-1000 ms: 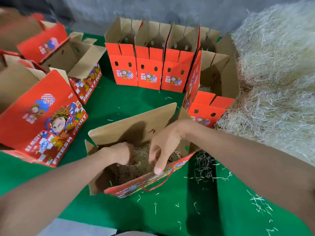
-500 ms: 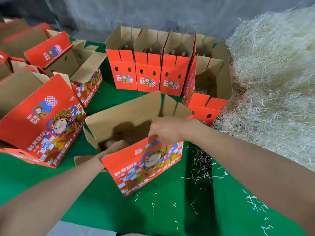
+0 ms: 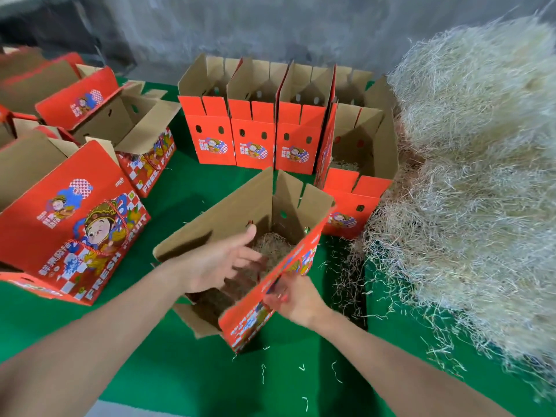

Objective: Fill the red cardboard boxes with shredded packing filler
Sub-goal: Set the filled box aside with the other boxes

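Right hand (image 3: 296, 297) pinches the box (image 3: 249, 323) by its near wall; left hand (image 3: 219, 263), fingers spread, hovers inside over filler (image 3: 270, 245) (a shallow layer, I judge). The next move calls for more from the pile (image 3: 466, 176) right of the grip.

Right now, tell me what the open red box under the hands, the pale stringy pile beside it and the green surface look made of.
The open red box: cardboard, plain brown inside, smooth printed red outside. The pale stringy pile: thin dry strands, likely shredded paper or wood wool. The green surface: smooth and matte; cloth or sheet, unclear.
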